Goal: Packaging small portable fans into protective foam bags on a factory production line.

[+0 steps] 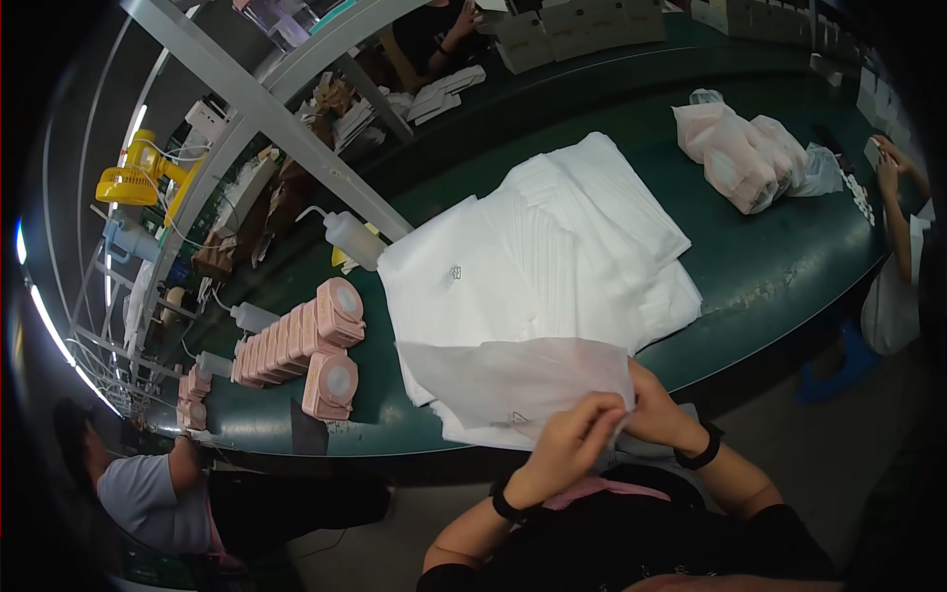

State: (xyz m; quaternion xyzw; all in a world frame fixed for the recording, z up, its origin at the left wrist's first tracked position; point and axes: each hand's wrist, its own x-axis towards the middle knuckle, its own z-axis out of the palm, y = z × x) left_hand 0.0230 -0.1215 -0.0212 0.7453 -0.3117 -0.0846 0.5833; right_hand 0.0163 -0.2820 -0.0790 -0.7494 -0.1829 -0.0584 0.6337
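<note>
Close to my body, a thin translucent white bag hangs over the table's near edge, with a pinkish tint showing through its right part. My left hand is closed on the bag's right end, fingers pinched together. Beside it my right hand grips the same end, its fingers partly hidden behind the bag. Directly beyond lies a fanned pile of flat white bags. Left of the pile, pink box-shaped pieces with round pale faces stand in a row, and one more pink piece sits nearer me.
Pink pieces in translucent bags lie at the right on the green table. Squeeze bottles stand near a grey metal post. A yellow fan is at the left. Co-workers' hands show at right; another person stands left.
</note>
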